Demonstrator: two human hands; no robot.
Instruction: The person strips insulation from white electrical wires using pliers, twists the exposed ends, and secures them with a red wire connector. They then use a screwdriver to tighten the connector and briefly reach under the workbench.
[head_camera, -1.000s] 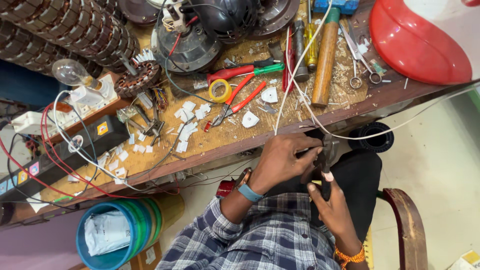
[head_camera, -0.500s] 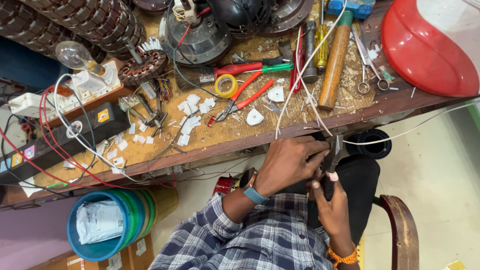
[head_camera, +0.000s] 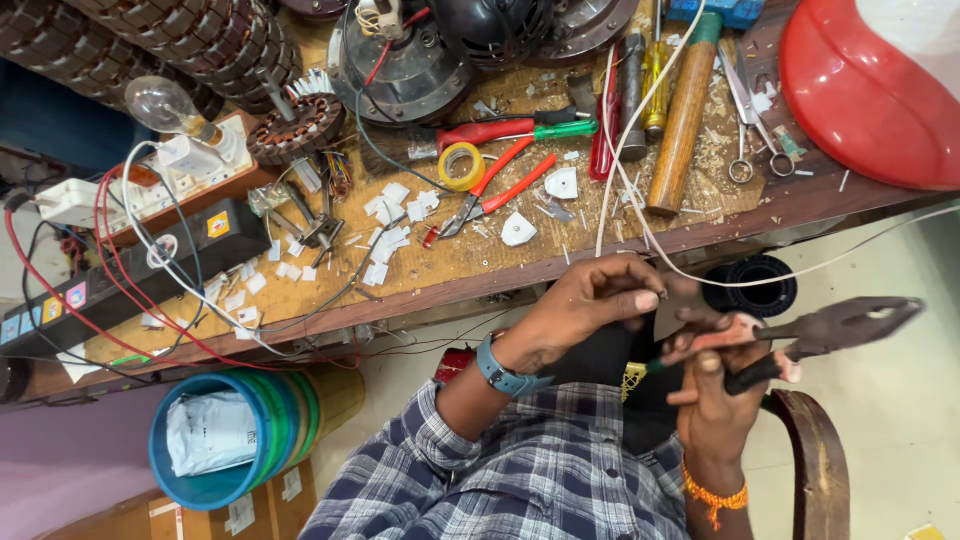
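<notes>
Blue bucket (head_camera: 215, 440) under the workbench (head_camera: 420, 270), w/ crumpled white plastic inside. Left hand (head_camera: 590, 305) below the bench edge, fingers curled shut, pinching a white wire (head_camera: 650, 240) that runs up over the bench. Right hand (head_camera: 715, 390) fisted around the pliers (head_camera: 820, 335) handles. Pliers lie approx horizontal, long axis left-right, nose pointing right, out over the floor.

A black box (head_camera: 150, 262) lay at the bench's (head_camera: 480, 262) left front edge, bearing a small yellow square label (head_camera: 218, 224), a round white one (head_camera: 160, 250), and coloured square stickers (head_camera: 60, 300) toward its left end. Below, a brown carton (head_camera: 200, 510) carried two white rectangular labels (head_camera: 262, 500).
</notes>
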